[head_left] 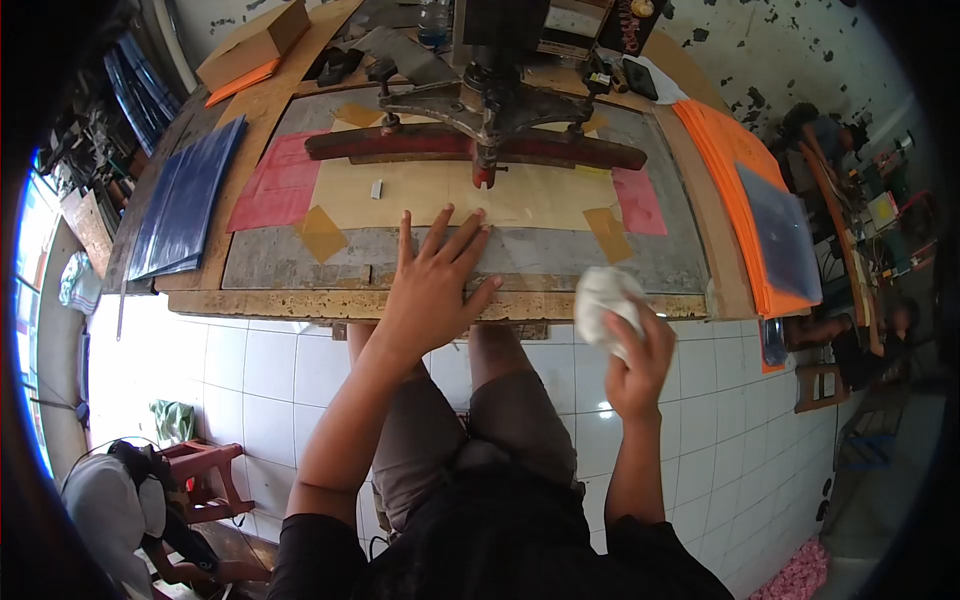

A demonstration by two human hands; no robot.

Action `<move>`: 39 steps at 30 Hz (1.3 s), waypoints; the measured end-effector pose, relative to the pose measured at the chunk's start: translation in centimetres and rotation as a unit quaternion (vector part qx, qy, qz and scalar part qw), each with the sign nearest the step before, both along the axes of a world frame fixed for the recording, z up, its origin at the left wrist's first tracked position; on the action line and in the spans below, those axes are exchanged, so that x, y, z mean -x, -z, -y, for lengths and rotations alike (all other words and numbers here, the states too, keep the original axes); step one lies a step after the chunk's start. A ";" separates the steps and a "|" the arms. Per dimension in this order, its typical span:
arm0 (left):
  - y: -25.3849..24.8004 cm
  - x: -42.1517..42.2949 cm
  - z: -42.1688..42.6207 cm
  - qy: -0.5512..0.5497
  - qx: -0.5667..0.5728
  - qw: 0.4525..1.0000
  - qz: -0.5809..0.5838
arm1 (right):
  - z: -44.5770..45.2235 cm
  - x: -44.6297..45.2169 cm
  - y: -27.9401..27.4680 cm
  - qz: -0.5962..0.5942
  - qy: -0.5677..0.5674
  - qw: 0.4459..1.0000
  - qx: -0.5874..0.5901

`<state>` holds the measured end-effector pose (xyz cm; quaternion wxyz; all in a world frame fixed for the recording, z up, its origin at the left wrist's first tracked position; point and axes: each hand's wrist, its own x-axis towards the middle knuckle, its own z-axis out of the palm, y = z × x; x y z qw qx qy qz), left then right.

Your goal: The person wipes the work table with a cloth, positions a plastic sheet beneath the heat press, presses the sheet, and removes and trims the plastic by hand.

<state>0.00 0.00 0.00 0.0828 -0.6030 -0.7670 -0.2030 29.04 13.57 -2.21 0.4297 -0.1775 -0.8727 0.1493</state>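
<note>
My left hand (438, 275) lies flat with fingers spread, its fingertips on the lower edge of a cream sheet (400, 195) and its palm over the grey metal plate (270, 265). Tape strips (322, 234) lie across the sheet's corners. A bunched white cloth (605, 305) is gripped in my right hand (640, 365), which is off the table's front edge, apart from the plate. Just beyond my left fingers hangs a press head with a red bar (400, 146). A small light piece (377, 188) rests on the sheet.
Blue clear plastic sheets (190, 200) lie at the left. Orange sheets (735, 180), with a clear plastic piece on top, are stacked at the right. A cardboard box (250, 45) stands at the back left. Other people sit at lower left (110, 510) and far right (875, 340).
</note>
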 end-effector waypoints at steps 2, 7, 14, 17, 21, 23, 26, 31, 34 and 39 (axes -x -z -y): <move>-0.2 -0.1 0.0 -0.002 -0.006 1.000 0.006 | 0.1 2.1 0.0 0.089 0.045 0.995 -0.023; 0.4 -0.4 1.9 0.081 -0.038 0.994 0.056 | -0.1 2.2 1.3 0.043 0.038 0.998 -0.017; 0.1 -2.9 4.3 0.094 -0.064 0.992 0.062 | -0.4 0.9 1.4 0.059 0.027 0.998 -0.015; 0.3 -4.2 5.3 0.099 -0.077 0.991 0.047 | -0.3 1.5 1.1 0.060 0.042 0.997 0.004; 4.3 -6.3 8.8 0.047 -0.144 0.980 0.130 | -0.2 1.7 0.7 0.055 0.046 0.997 0.010; 7.4 -7.4 10.3 0.015 -0.151 0.947 0.282 | -0.1 1.5 0.9 0.053 0.045 0.997 0.018; 6.1 -9.8 9.4 -0.033 -0.116 0.818 0.562 | 0.4 1.4 1.1 0.026 0.049 0.996 0.069; 8.3 -9.7 8.4 0.191 -0.084 0.488 0.848 | 4.0 2.5 -0.3 0.025 -0.003 0.999 0.023; 7.2 -10.3 8.1 0.142 -0.118 0.317 0.930 | 7.3 3.5 -0.8 0.137 -0.124 0.983 0.021; 5.6 -10.6 8.0 0.199 -0.163 0.273 0.927 | 7.5 2.5 0.5 0.160 -0.100 0.982 0.030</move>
